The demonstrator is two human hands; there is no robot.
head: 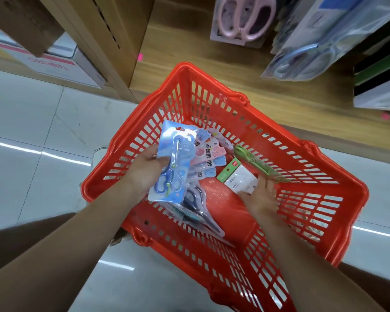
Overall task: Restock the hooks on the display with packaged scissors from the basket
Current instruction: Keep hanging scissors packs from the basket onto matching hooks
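A red plastic basket (pixel 306 199) stands on the floor below me. My left hand (pixel 144 172) holds a stack of packaged scissors over the basket's left side, with a blue pack (pixel 173 163) on top and pink and dark packs fanned beneath it. My right hand (pixel 260 197) reaches into the basket and grips a green-and-white scissors pack (pixel 239 174), whose green scissors (pixel 254 162) point to the upper left. On the display at the top hang pink-handled scissors (pixel 243 19) and blue-handled scissors in clear packs (pixel 302 61).
A wooden display base (pixel 212 70) runs behind the basket. White cartons (pixel 59 64) sit under a wooden shelf at the upper left. Dark and white boards (pixel 378 82) lean at the right. Glossy tiled floor (pixel 43 136) surrounds the basket.
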